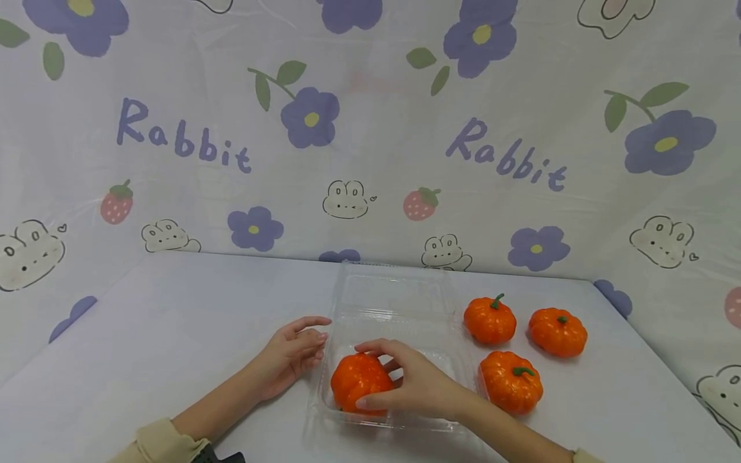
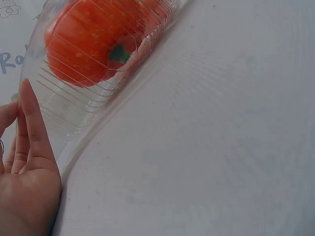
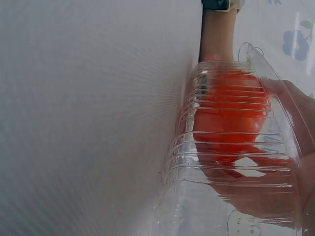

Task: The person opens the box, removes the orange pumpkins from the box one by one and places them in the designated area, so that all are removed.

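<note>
A clear plastic clamshell box [image 1: 425, 418] lies unfolded on the table, its lid [image 1: 396, 292] leaning back toward the wall. Inside its front left part is an orange toy pumpkin [image 1: 354, 381], tipped so its green stem [image 2: 118, 54] points downward. My right hand [image 1: 419, 386] reaches over the box and grips this pumpkin, thumb in front and fingers behind. Through the ribbed wall in the right wrist view, the pumpkin [image 3: 231, 110] sits low in the box. My left hand [image 1: 289, 357] is at the box's left side, its fingers loosely extended with fingertips right at the rim.
To the right of the box, three more orange pumpkins stand on the white table [image 1: 220, 302]: one at the back [image 1: 489, 320], one farther right [image 1: 558, 332] and one in front [image 1: 511, 382], close to my right forearm. Behind the table hangs a patterned cloth [image 1: 370, 154].
</note>
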The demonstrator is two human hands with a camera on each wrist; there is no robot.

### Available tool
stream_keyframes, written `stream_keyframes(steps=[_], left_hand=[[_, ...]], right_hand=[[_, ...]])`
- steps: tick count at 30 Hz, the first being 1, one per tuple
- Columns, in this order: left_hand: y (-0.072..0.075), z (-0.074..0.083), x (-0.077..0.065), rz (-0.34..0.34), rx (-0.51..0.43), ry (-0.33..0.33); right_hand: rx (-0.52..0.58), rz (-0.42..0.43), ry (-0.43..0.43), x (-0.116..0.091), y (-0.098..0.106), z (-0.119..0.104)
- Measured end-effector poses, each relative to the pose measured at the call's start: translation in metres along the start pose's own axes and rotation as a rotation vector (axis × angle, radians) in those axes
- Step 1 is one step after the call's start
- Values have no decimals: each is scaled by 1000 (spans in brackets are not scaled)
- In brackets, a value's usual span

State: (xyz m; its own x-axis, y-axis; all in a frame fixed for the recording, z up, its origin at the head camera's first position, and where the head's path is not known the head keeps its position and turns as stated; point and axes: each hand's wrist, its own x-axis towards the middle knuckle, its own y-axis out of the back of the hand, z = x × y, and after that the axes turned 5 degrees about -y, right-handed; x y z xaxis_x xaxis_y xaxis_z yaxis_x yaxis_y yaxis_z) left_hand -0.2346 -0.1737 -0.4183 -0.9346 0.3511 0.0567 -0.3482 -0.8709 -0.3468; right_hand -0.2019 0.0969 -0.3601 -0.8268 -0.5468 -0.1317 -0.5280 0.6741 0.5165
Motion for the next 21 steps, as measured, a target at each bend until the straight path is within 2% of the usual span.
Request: stream_keyframes(steps=[11, 21], left_hand=[[1, -2, 1, 13, -10, 4], [0, -1, 1, 16, -12, -5]], right_hand=[[-4, 20, 25, -3, 6, -1], [5, 13, 10, -2, 13, -4]])
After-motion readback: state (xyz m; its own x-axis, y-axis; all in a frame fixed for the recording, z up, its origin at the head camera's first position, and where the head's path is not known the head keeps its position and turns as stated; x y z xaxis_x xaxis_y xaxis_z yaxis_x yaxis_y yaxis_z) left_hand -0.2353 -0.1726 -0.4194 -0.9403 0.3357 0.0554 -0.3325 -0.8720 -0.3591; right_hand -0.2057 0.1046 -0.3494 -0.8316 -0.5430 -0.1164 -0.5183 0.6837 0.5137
